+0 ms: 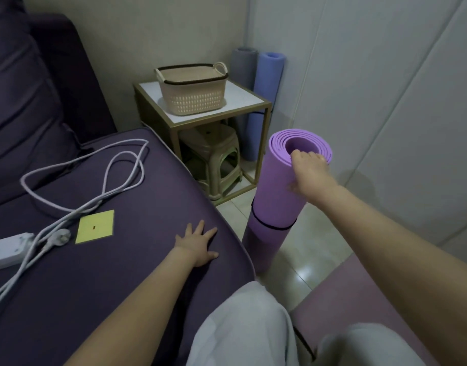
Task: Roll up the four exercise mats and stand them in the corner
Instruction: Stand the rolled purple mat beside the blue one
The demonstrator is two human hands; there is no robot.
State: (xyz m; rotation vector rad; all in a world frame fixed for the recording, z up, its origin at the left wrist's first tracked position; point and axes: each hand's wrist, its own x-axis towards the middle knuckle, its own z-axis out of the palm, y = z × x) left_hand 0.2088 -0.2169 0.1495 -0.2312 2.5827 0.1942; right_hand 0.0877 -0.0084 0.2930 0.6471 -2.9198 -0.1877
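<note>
One basket (192, 92) on side table (244, 97), contents unseen; right hand (310, 173) gripping upright purple mat (273, 186) rim; left hand (198, 245) spread flat on sofa (148, 260).

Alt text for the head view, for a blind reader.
The right hand grips the top rim of an upright rolled purple mat, while the left hand rests flat on a dark sofa. A grey mat and a blue mat stand rolled in the corner.
</note>
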